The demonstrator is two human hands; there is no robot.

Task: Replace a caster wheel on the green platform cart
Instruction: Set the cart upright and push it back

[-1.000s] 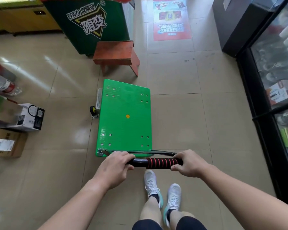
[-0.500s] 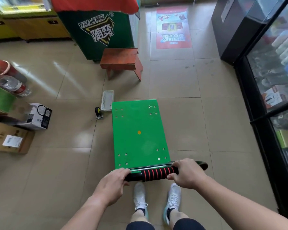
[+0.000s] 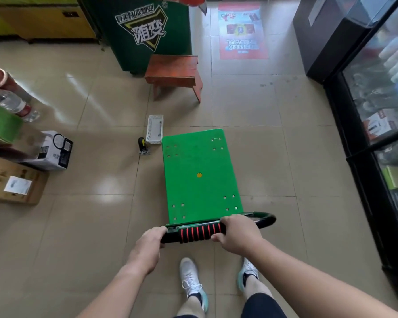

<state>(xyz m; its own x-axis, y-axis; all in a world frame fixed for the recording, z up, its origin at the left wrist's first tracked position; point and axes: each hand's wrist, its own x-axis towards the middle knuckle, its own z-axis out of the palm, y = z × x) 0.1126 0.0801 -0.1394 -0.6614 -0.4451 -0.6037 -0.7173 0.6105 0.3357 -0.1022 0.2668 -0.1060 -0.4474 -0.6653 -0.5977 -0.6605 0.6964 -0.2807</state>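
The green platform cart (image 3: 200,175) stands upright on the tiled floor in front of me, deck up, angled slightly to the right. Its black handle (image 3: 201,232) with red-striped foam grip is at the near end. My left hand (image 3: 151,243) grips the handle's left end and my right hand (image 3: 237,232) grips it right of the foam. A loose black caster wheel (image 3: 143,145) stands on the floor just left of the cart's far corner. The cart's own wheels are hidden under the deck.
A small white perforated basket (image 3: 155,129) lies beside the loose caster. A red wooden stool (image 3: 174,71) and a green cabinet (image 3: 143,31) stand beyond. Cardboard boxes (image 3: 12,180) and bottles (image 3: 15,105) line the left. Black glass-door coolers (image 3: 377,111) run along the right.
The cart has rolled to the right and swung its far end rightward, away from the caster and basket. Both hands have kept their grip on the handle.
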